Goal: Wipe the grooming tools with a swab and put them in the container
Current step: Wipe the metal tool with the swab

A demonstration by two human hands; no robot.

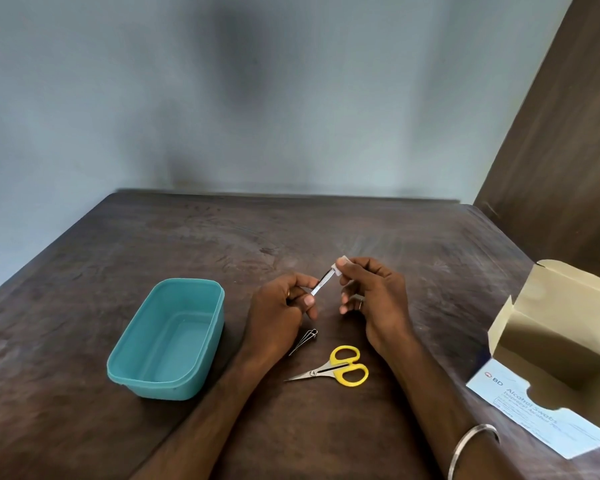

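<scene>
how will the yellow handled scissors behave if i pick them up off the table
The scissors look small with thin metal blades, so probably light and stiff. They lie flat on the table, unlikely to roll. The points seem sharp; the loops offer safer grip.

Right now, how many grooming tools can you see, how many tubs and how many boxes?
Grooming tools: 3, the nail file held in both hands, the small metal tool and the yellow scissors on the table
Tubs: 1, the teal tub
Boxes: 1, the open swab box
Total: 5
</scene>
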